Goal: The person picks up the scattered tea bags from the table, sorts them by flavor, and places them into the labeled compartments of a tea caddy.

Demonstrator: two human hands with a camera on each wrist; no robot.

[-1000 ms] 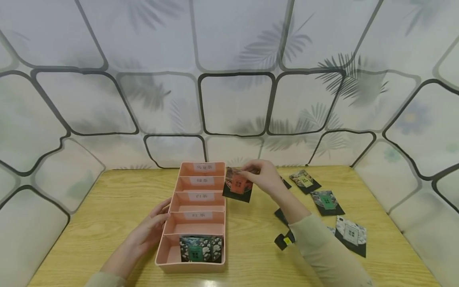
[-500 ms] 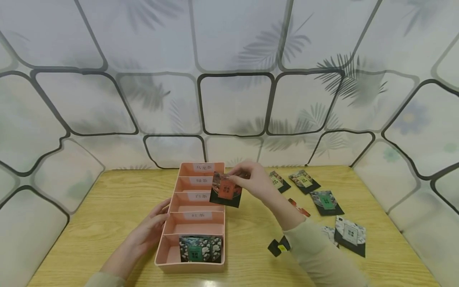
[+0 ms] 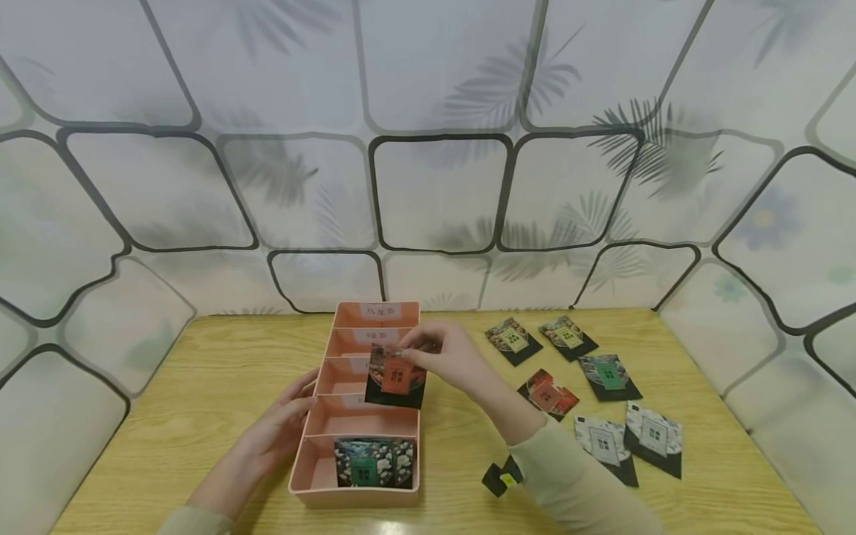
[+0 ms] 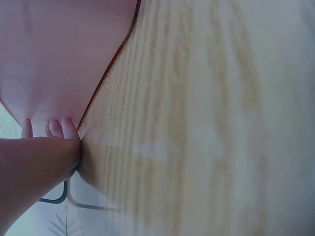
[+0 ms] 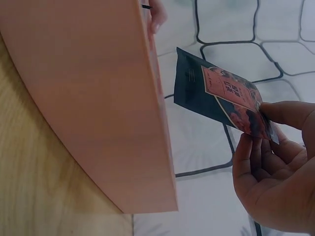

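Note:
A pink divided box (image 3: 354, 499) with white labels stands on the table, one compartment behind another. My right hand (image 3: 449, 360) pinches a black and red tea sachet (image 3: 396, 377) by its upper edge, over the middle compartments. The right wrist view shows the same sachet (image 5: 221, 93) between thumb and fingers, above the box's rim. My left hand (image 3: 277, 431) rests against the box's left side; in the left wrist view its fingertips (image 4: 55, 129) touch the outer wall. Sachets with a green label (image 3: 364, 469) stand in the nearest compartment.
On the right lie sachets with yellow labels (image 3: 513, 340), a green label (image 3: 610, 377), a red label (image 3: 548, 395) and white labels (image 3: 655, 435). A small black item with a yellow patch (image 3: 496, 479) lies near the right sleeve. A patterned curtain (image 3: 438, 193) closes the back.
My right hand has carried the red-labelled sachet left and nearer, from beside the box to above its compartments. The left hand and the box have stayed put.

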